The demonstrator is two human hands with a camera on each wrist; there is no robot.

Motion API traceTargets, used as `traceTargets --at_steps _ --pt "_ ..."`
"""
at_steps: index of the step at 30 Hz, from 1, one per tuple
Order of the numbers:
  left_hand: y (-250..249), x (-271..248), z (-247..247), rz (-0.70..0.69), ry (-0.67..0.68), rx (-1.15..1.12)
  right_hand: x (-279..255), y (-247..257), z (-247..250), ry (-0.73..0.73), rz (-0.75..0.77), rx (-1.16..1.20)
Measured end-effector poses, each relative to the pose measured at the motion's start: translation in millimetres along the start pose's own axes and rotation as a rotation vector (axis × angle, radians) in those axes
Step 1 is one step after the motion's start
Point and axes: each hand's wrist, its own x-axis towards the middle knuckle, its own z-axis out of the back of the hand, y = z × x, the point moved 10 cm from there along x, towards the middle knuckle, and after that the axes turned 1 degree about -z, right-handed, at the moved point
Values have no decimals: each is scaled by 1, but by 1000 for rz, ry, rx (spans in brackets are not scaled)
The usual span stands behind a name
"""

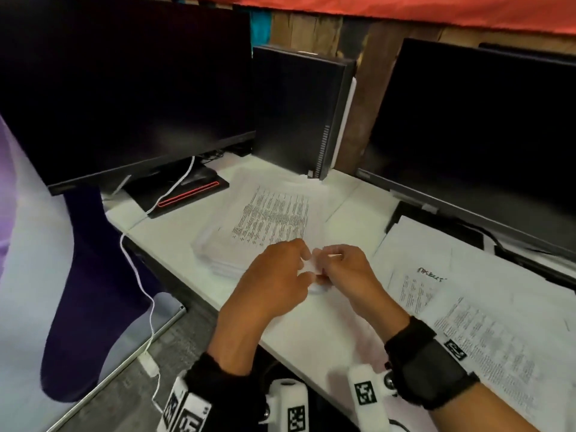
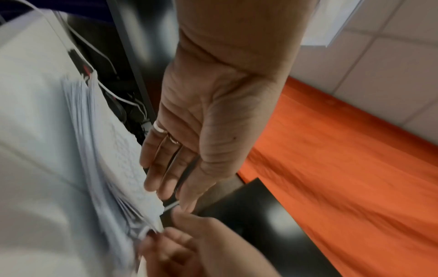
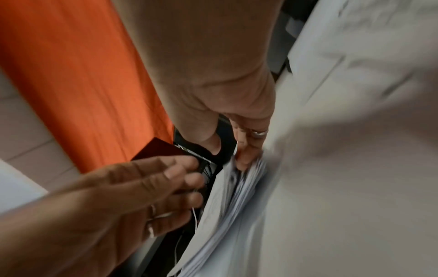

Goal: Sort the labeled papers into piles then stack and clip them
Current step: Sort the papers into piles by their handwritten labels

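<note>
Head view: white desk, 2 dark monitors.

White desk, two dark monitors (orange cloth above).

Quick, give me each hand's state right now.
Left hand: open, fingers loosely extended beside the stack of papers, gripping nothing.
Right hand: pinching the near corner of the stack of papers.
</note>
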Motion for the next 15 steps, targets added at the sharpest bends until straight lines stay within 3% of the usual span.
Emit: traceTargets --at_steps 6,11,13,15 --pt "-39 -2 -96 -84 279 82 -91 -30 150 -193 53 -253" --pt "-71 -16 -175 -104 350 176 -177 -117 299 -490 -263 -384" --pt "-76 -23 -201 -106 363 190 -205 -155 334 -528 -450 -459" --pt "-84 -27 -217 -113 345 213 -218 -173 343 -515 -517 -506"
